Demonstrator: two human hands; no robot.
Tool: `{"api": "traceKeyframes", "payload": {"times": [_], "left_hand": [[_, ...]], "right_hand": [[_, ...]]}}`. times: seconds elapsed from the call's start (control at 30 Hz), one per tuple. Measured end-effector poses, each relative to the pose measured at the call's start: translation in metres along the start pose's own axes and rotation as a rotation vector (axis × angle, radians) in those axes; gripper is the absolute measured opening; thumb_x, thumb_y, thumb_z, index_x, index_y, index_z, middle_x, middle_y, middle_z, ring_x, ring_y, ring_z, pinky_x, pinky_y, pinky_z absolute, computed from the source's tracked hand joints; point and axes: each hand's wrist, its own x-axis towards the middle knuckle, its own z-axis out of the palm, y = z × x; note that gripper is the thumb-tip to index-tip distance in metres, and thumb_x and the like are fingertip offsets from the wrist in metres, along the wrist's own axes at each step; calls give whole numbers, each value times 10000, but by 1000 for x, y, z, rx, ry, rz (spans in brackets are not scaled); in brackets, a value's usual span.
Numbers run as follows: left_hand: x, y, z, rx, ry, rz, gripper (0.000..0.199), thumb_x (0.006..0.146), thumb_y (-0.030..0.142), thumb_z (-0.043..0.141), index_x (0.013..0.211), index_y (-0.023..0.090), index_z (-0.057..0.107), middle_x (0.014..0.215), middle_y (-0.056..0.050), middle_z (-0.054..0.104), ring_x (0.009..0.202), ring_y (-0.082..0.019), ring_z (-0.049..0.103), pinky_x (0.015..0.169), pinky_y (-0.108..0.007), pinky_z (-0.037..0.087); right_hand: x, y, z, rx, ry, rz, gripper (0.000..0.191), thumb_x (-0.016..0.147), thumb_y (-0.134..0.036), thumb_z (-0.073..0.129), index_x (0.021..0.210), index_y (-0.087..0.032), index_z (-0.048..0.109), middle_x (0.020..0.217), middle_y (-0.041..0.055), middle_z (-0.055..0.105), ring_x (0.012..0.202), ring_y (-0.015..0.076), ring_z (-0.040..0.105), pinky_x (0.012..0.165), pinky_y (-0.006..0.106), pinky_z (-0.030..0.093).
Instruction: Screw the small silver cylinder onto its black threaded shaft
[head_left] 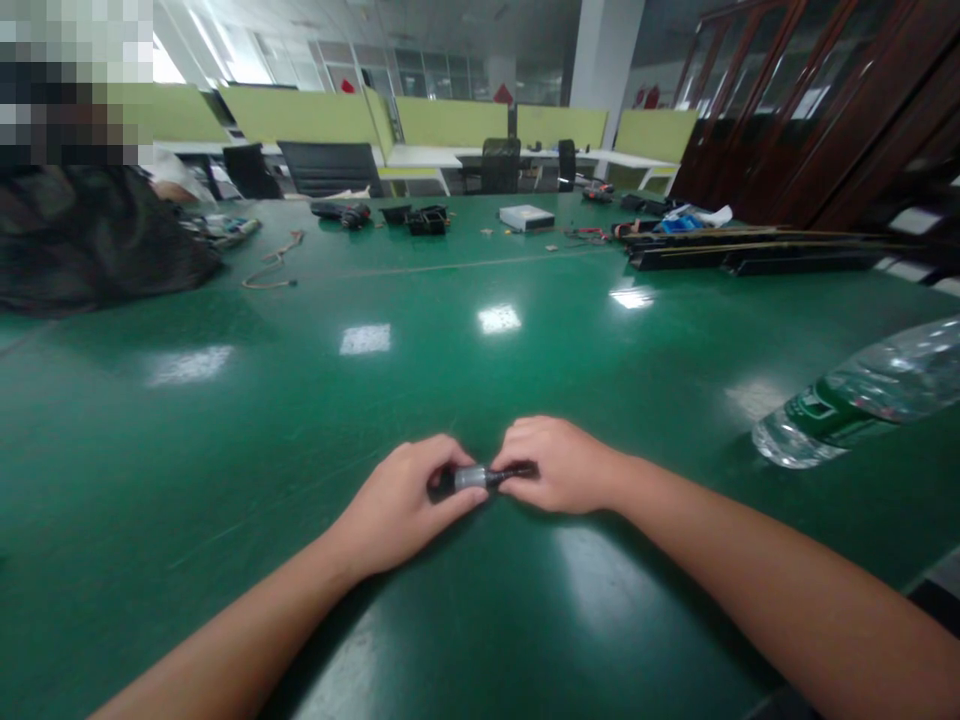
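A small black cylinder with a grey band [471, 478] and a thinner, dark, ribbed-looking end lies crosswise between my two hands. My left hand [409, 500] is closed around its thicker black end, the thumb along the near side of the grey band. At the thinner end, my right hand [559, 465] pinches it between thumb and fingers, covering part of it. Both hands are low over the green tabletop [465, 390], near the middle of the view. What exact kind of object it is cannot be made out.
A clear plastic bottle with a green label [847, 415] is on the right. Toward the far edge are a white box [526, 218], black parts [427, 220], a cable [270, 265] and long black strips [750, 250]. A person in dark patterned clothing [97, 240] is at left.
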Motion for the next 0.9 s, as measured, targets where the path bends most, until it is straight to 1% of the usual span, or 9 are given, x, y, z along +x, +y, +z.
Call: {"api": "traceKeyframes", "payload": {"times": [0.27,0.7,0.9], "left_hand": [[0,1,0,-4,-2,3,262,897,471,637,941,217,688,822,-6,672,725,-178,589,660,-284,411],[0,1,0,-1,0,-3,239,892,453,654,948,223,688,827,0,673,735,-182,590,678,-294,409],[-1,0,0,1,6,4,244,892,456,650,944,220,686,820,-3,674,726,-181,589,666,-288,410]], "right_hand": [[-1,-1,-4,-5,-28,21,92,838,-197,666,892,-167,734,834,46,693,826,178,608,789,298,449],[-3,0,-6,-3,-24,30,92,813,-194,672,873,-160,734,819,41,693,801,171,608,772,292,447],[-3,0,-6,20,-14,43,110,833,-264,704,878,-167,733,815,38,691,790,166,604,766,288,440]]}}
